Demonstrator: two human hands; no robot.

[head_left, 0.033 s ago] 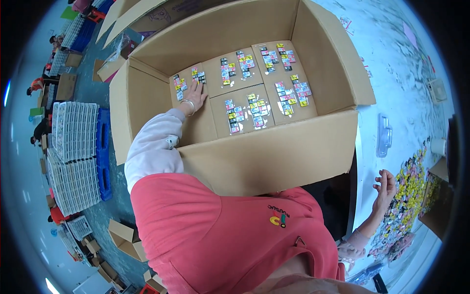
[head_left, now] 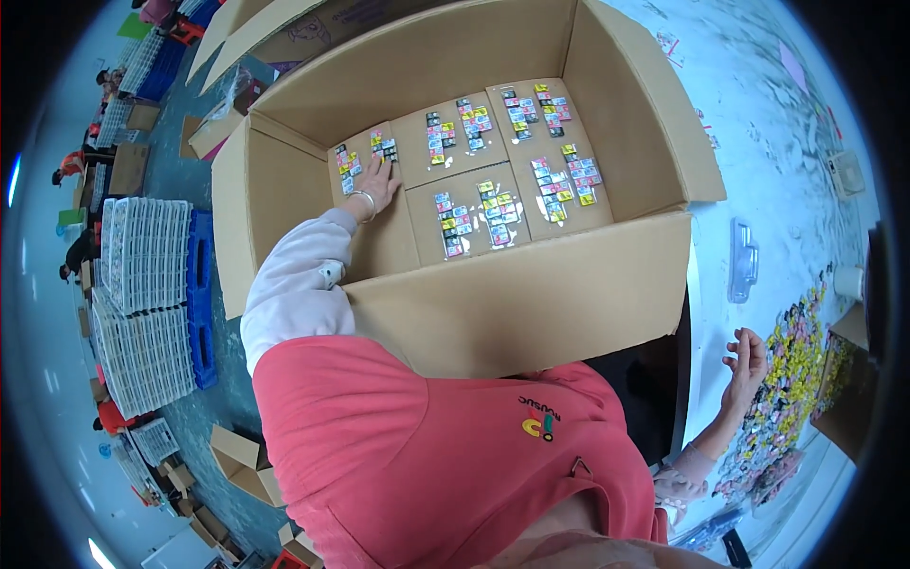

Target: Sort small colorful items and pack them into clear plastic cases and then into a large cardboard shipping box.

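Note:
My left hand (head_left: 377, 187) reaches into a large open cardboard box (head_left: 517, 313), its fingers stretched out and resting at the near end of a cluster of small coloured pieces (head_left: 383, 147). Beside it lies another cluster (head_left: 349, 169) of pink, yellow, pale and black pieces. Further right, several similar clusters, some with glossy clear plastic around them, lie on flat cardboard panels (head_left: 427, 213) in the box. Outside the box, my right hand (head_left: 746, 368) hovers at the table with loosely bent fingers, nothing visible in it, beside a spread of small loose pieces (head_left: 785, 375).
A clear plastic tray (head_left: 744, 261) lies on the marbled white table (head_left: 749, 133), right of the box. White stacked crates (head_left: 147, 284) stand on the left next to a blue pallet (head_left: 200, 299). Smaller cartons (head_left: 242, 460) sit on the floor. Several people work far left.

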